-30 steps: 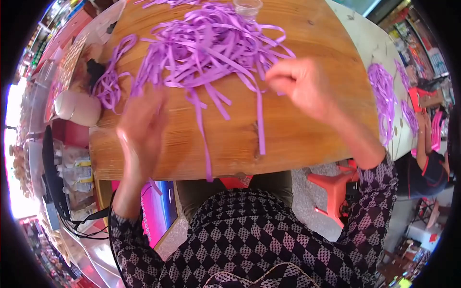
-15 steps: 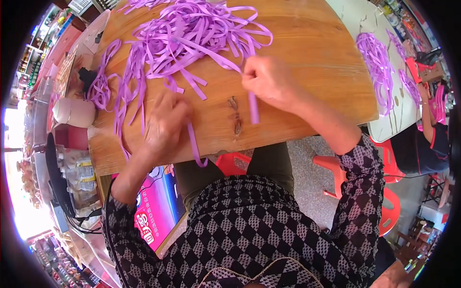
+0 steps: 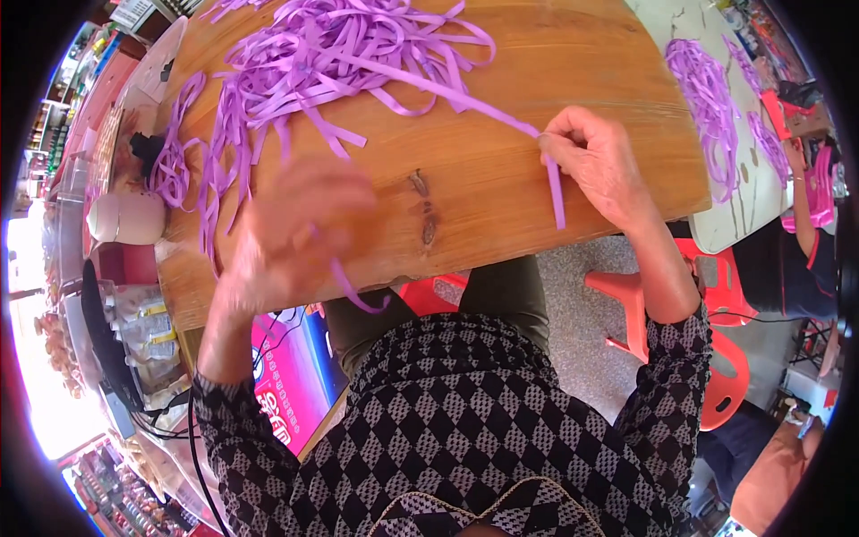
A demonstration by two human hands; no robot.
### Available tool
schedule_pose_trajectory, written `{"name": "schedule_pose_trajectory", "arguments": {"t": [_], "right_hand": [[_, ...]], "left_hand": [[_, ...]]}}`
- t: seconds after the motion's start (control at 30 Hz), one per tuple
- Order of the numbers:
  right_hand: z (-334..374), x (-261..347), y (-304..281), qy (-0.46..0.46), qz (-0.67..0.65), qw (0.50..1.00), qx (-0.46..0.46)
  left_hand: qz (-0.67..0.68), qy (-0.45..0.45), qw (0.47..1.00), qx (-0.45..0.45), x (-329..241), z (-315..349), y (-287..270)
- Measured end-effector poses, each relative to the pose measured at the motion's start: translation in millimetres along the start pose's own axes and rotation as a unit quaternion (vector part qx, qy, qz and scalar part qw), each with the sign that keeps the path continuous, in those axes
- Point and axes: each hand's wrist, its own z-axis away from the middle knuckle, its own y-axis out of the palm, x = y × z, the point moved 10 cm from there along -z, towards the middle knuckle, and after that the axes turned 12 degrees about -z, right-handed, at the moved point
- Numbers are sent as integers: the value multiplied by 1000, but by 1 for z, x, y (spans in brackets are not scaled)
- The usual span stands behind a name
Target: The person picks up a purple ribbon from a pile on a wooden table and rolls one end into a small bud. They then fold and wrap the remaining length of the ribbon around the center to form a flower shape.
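A tangled heap of flat purple ribbon (image 3: pixel 331 54) lies on the wooden table (image 3: pixel 501 206), with loops trailing to its left. My right hand (image 3: pixel 595 161) pinches one ribbon strand, which runs taut from the heap; its short free end (image 3: pixel 557 197) hangs below the fingers. My left hand (image 3: pixel 300 210), smeared by motion, is over the table's near left part. A purple ribbon tail (image 3: pixel 349 291) hangs from under it toward the near edge. How its fingers close on that ribbon is blurred.
More purple ribbon (image 3: pixel 707 107) lies on a white marbled table (image 3: pixel 716 228) at the right, where another person's arm (image 3: pixel 801 197) shows. A whitish rounded object (image 3: pixel 125 217) stands left of the wooden table. Red plastic stools (image 3: pixel 716 376) are on the floor at right.
My right hand has moved right with the ribbon, drawing the strand out longer from the heap. My left hand has shifted slightly left and blurred more.
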Motion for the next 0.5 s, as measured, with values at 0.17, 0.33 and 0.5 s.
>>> {"name": "schedule_pose_trajectory", "arguments": {"t": [0.17,0.33,0.5], "right_hand": [[-15,17,8,-48,144,988,-33],[-12,22,21,-84,135,987,-18],[-12,20,17,-67,140,987,-26]], "left_hand": [[44,-23,996,74,-4,37,38],[23,-10,1000,9,6,48,34],[-107,20,992,-69,4,56,31]]}}
